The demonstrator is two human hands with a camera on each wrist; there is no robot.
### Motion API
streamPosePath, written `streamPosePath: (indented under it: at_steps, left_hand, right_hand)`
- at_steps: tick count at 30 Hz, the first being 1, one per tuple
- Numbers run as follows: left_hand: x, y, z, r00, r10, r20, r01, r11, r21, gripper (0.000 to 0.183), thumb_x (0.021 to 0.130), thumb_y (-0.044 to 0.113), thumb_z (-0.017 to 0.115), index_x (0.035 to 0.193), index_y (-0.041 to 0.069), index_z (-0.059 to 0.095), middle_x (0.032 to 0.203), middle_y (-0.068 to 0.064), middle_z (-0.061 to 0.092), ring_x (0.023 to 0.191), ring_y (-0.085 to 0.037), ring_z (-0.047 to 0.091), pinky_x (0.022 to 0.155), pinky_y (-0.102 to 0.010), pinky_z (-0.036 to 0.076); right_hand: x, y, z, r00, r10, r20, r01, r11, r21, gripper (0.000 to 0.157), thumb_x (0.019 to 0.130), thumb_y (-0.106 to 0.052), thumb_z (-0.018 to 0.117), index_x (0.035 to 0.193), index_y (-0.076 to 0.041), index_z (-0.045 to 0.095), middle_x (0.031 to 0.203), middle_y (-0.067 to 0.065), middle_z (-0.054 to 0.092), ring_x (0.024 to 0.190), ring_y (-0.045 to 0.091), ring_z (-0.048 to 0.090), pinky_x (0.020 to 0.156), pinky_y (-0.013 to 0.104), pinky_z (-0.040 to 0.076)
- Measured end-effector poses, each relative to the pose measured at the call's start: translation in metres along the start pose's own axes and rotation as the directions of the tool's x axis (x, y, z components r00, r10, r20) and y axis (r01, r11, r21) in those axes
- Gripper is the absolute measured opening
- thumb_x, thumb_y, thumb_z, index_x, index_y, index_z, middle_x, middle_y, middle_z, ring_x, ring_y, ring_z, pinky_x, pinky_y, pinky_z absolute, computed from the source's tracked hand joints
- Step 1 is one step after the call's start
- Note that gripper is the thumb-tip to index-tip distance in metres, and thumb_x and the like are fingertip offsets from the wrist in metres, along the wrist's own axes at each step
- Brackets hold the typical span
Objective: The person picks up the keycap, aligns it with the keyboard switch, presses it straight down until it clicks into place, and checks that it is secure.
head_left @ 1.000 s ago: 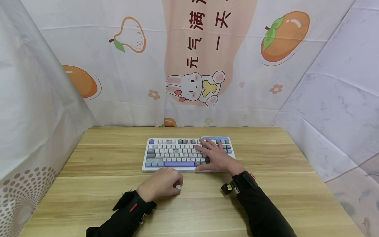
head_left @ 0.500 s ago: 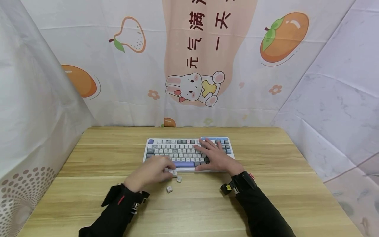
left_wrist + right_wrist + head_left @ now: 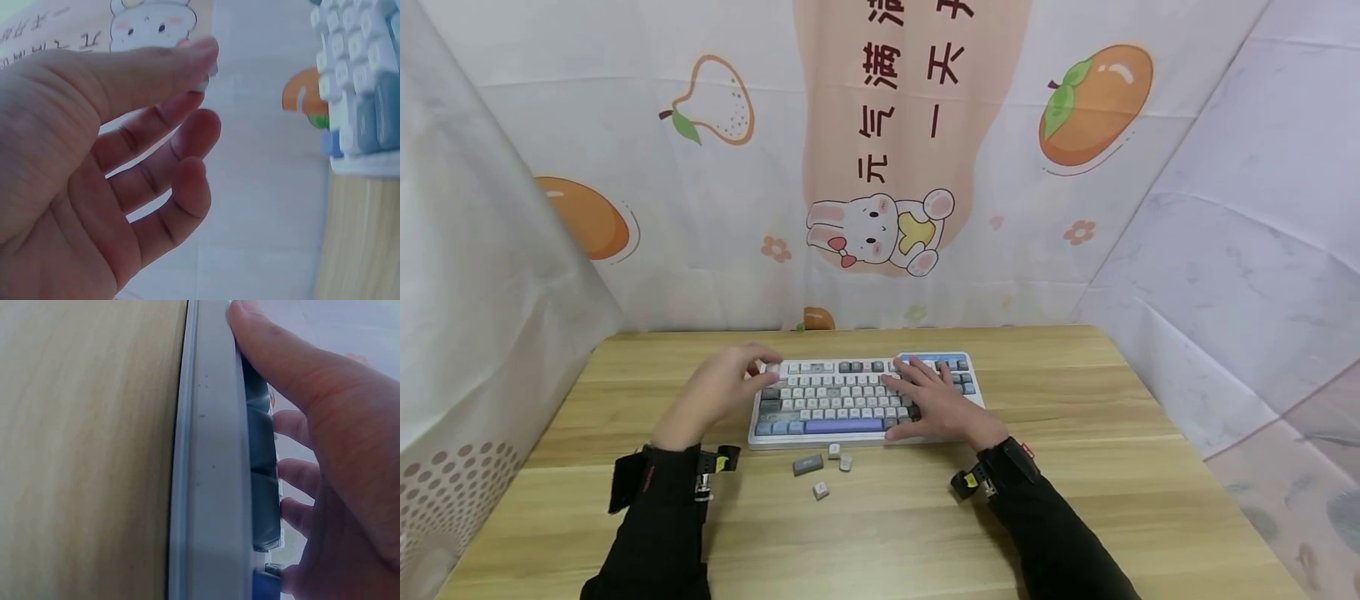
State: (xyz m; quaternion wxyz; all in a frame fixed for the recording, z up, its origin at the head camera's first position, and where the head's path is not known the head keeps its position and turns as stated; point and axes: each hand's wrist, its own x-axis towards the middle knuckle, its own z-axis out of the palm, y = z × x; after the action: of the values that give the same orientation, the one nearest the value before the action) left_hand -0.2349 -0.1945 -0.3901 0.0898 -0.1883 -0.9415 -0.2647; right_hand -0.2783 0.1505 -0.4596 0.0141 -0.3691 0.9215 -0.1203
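Observation:
A white keyboard (image 3: 842,403) with grey, white and blue keys and a purple space bar lies on the wooden table. At its far left corner, my left hand (image 3: 718,387) pinches a small pale keycap (image 3: 205,82) between thumb and forefinger; the other fingers are loosely bent. My right hand (image 3: 940,406) rests over the keyboard's right part with fingers spread, hiding keys there. In the right wrist view, the thumb (image 3: 281,350) lies along the white front edge of the case. In front of the keyboard lie a wide grey keycap (image 3: 808,465) and several small pale keycaps (image 3: 821,491).
The wooden table (image 3: 910,525) reaches back to a white printed cloth (image 3: 730,275) with fruit and a rabbit. Cloth also hangs at the left and right sides. Both wrists wear black straps with small cameras.
My left hand has moved from the near edge of the keyboard to its far left corner, uncovering the loose keycaps in front. The right hand stays in place; the head view has shifted slightly.

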Motion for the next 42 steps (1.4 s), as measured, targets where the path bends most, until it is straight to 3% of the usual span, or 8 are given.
streamPosePath:
  at_steps: [10, 16, 21, 26, 42]
  left_hand:
    - [0.002, -0.018, 0.017, 0.999, 0.025, -0.042, -0.024, 1.000, 0.016, 0.022, 0.083, 0.011, 0.071, 0.105, 0.006, 0.070, 0.102, -0.007, 0.065, 0.075, -0.016, 0.056, 0.063, -0.033, 0.049]
    - [0.004, -0.024, 0.029, 1.000, -0.017, -0.016, 0.017, 0.999, 0.033, 0.024, 0.085, 0.010, 0.069, 0.107, 0.003, 0.069, 0.102, -0.009, 0.063, 0.078, -0.017, 0.057, 0.067, -0.035, 0.050]
    - [0.006, -0.026, 0.039, 0.999, -0.028, -0.015, 0.029, 0.998, 0.064, 0.022, 0.084, 0.009, 0.069, 0.105, 0.003, 0.070, 0.105, -0.011, 0.064, 0.083, -0.021, 0.061, 0.072, -0.039, 0.052]
    - [0.006, -0.028, 0.047, 0.999, 0.008, -0.039, -0.004, 0.995, 0.102, 0.021, 0.082, 0.006, 0.071, 0.102, 0.002, 0.071, 0.102, -0.012, 0.066, 0.088, -0.025, 0.062, 0.076, -0.042, 0.051]
    - [0.006, -0.027, 0.057, 0.995, 0.038, -0.097, -0.022, 0.986, 0.162, 0.017, 0.083, 0.004, 0.069, 0.100, 0.002, 0.073, 0.092, -0.010, 0.067, 0.082, -0.026, 0.062, 0.071, -0.041, 0.052]
  right_hand:
    - [0.000, -0.001, 0.001, 1.000, 0.007, 0.002, -0.007, 1.000, -0.010, 0.091, 0.075, -0.072, 0.055, 0.149, -0.025, 0.032, 0.157, 0.007, 0.019, 0.143, 0.031, 0.009, 0.105, 0.067, 0.005]
    - [0.001, -0.001, 0.001, 1.000, -0.006, -0.012, 0.005, 1.000, -0.017, 0.091, 0.075, -0.072, 0.056, 0.148, -0.023, 0.034, 0.157, 0.009, 0.020, 0.142, 0.033, 0.010, 0.104, 0.068, 0.005]
    - [0.001, -0.002, 0.001, 1.000, -0.004, -0.011, 0.003, 1.000, -0.022, 0.091, 0.075, -0.072, 0.056, 0.148, -0.023, 0.034, 0.156, 0.009, 0.021, 0.142, 0.033, 0.011, 0.104, 0.068, 0.006]
    - [0.001, -0.002, 0.000, 1.000, -0.004, -0.011, 0.004, 1.000, -0.015, 0.090, 0.075, -0.070, 0.057, 0.148, -0.023, 0.034, 0.156, 0.009, 0.021, 0.142, 0.033, 0.012, 0.104, 0.068, 0.006]
    - [0.001, 0.000, 0.000, 1.000, -0.019, -0.012, 0.019, 0.999, -0.027, 0.091, 0.075, -0.071, 0.055, 0.148, -0.022, 0.034, 0.156, 0.011, 0.021, 0.142, 0.035, 0.012, 0.103, 0.069, 0.006]
